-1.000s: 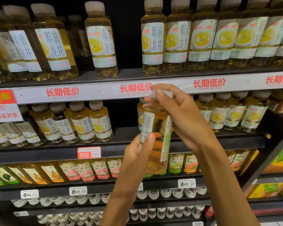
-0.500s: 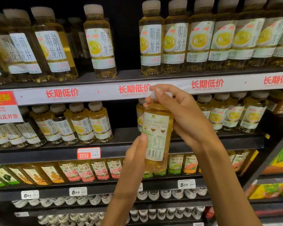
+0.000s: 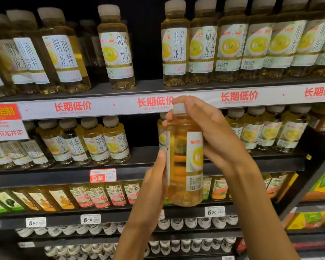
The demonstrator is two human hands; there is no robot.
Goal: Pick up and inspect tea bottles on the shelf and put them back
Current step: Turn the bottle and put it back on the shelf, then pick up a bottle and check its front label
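Both hands hold my clear plastic bottle of pale yellow tea (image 3: 184,160) upright in front of the shelves: my left hand (image 3: 154,186) curls its grip round the lower body, thumb on the label edge, and my right hand (image 3: 210,132) wraps the neck under the white cap. Behind it, rows of matching white-capped tea bottles (image 3: 233,47) stand on the dark metal shelf (image 3: 146,87).

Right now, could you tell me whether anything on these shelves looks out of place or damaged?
Nothing looks damaged or spilled. One tea bottle is off the shelf, held upright by the left hand and right hand; gaps break the top two rows.
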